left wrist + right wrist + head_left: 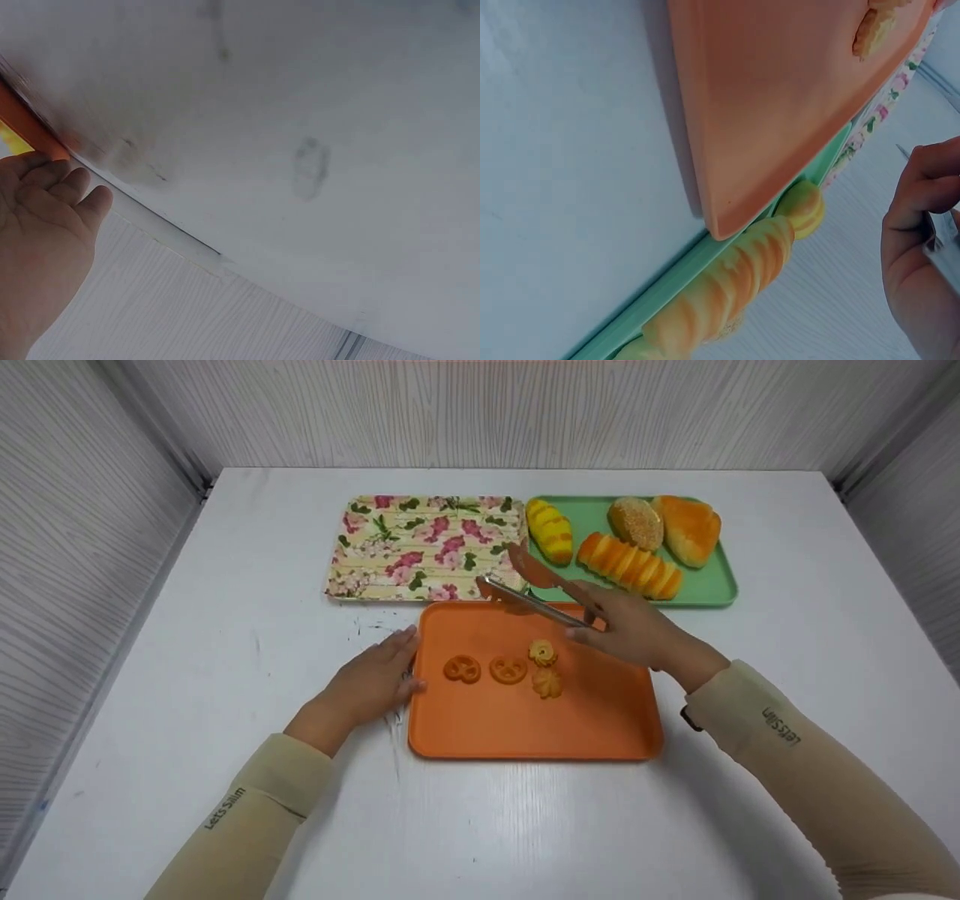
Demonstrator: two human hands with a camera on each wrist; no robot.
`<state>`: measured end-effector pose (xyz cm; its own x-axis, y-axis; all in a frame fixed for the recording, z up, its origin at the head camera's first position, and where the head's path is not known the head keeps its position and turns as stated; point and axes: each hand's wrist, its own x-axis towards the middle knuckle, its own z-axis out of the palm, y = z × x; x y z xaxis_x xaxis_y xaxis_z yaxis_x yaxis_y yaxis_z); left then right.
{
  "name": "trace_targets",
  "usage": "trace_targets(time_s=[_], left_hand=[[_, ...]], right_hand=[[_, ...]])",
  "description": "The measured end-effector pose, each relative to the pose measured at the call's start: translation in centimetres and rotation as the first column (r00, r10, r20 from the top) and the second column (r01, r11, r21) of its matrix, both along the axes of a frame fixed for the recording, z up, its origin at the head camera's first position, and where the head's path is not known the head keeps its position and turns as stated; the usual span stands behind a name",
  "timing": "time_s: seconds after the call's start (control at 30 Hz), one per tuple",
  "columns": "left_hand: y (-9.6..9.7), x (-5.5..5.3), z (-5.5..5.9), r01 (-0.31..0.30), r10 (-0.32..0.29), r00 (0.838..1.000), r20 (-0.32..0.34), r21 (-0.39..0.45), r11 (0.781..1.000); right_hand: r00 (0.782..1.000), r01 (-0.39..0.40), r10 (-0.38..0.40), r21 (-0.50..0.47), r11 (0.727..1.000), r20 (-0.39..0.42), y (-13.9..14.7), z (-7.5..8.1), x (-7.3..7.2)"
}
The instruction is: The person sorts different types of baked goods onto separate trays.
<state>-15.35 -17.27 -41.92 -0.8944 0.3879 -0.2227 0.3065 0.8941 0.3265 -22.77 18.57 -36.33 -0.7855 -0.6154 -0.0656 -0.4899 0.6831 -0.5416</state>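
Observation:
My right hand grips a pair of tongs with brown tips and metal arms. The tongs' tips are spread apart over the floral tray's right end, with nothing between them. With its fingers extended, my left hand rests at the left rim of the orange tray. On that tray lie two pretzel-shaped cookies, a left one and a right one. Beside them are a ring-shaped flower cookie and a petalled cookie, close together.
Behind the orange tray stand a floral tray and a green tray, side by side. The green one holds a yellow striped bread, a ridged loaf, a seeded bun and a golden bread. Pale wood-grain panels enclose the white table.

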Motion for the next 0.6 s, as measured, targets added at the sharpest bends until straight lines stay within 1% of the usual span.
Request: trace_targets(time_s=[0.13,0.33,0.37,0.6], left_hand=[[0.0,0.0,0.0,0.013,-0.013,1.0,-0.018,-0.014,1.0],[0.0,0.0,-0.1,0.013,-0.014,1.0,-0.02,-0.021,1.0],[0.0,0.0,-0.1,0.013,-0.013,1.0,-0.016,-0.021,1.0],[0.0,0.1,0.0,0.001,-0.001,1.0,-0.003,-0.024,1.0]], right_hand=[[0.998,-0.059,0.058,0.032,0.998,0.037,-0.6,0.0,0.8],[0.988,-0.15,0.147,0.078,0.986,0.036,-1.4,0.0,1.9],[0.986,-0.162,0.159,0.084,0.983,0.046,-1.6,0.0,2.0],[0.976,-0.2,0.186,0.138,0.97,0.11,-2.8,0.1,2.9]])
